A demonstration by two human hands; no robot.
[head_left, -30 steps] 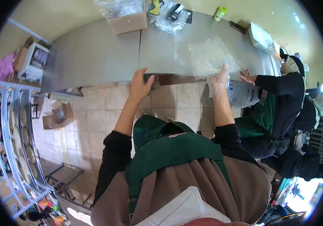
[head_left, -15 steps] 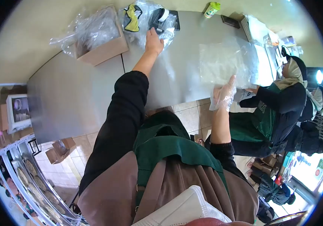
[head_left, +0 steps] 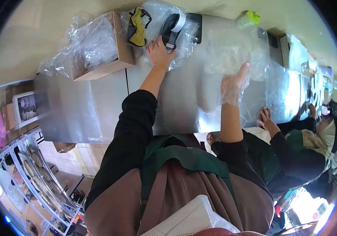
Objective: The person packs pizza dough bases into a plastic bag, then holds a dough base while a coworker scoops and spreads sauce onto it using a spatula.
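My left hand [head_left: 160,54] is closed on the near end of a black tape dispenser [head_left: 171,34] that carries a roll of white tape. The dispenser lies on crumpled clear plastic [head_left: 186,41] at the back of the metal table. Loose clear plastic wraps my right hand [head_left: 233,84], and its fingers grip a flat, see-through plastic bag [head_left: 235,51] raised over the table. A yellow and black item [head_left: 138,26] lies left of the dispenser, and a dark flat object [head_left: 195,27] is partly under the plastic on its right.
A cardboard box [head_left: 104,67] full of clear plastic stands on the metal table [head_left: 68,102]. A green-topped container [head_left: 249,18] and a white basket [head_left: 285,51] are at the back. A co-worker's hand [head_left: 265,117] rests at the table's right front edge. A rack [head_left: 23,165] holds trays at left.
My left hand has moved from the table's front edge to the tape dispenser and closed on it. My right hand has lifted the plastic bag slightly. The co-worker has shifted right.
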